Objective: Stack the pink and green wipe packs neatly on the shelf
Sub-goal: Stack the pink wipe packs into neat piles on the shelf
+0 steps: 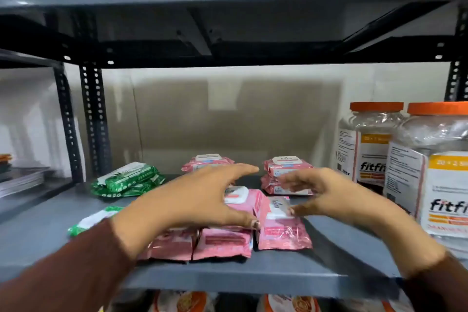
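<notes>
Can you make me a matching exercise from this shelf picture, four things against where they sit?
Things:
1. green wipe stack
2. orange-lidded jars
3. pink wipe stack
4. lone green pack

Places:
A. far right of the shelf
B. back left
C. front left, beside the left hand
D. back, behind the right hand

Pairs: 1-B, 2-A, 3-D, 4-C

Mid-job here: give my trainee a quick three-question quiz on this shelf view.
1. True or false: the left hand grips a green pack.
2. What stands at the shelf's right end?
3. The green stack sits: A) back left, B) front right, C) on the jars.

Key:
1. False; both the left and right hand are open over the pink packs.
2. Orange-lidded jars.
3. A.
</notes>
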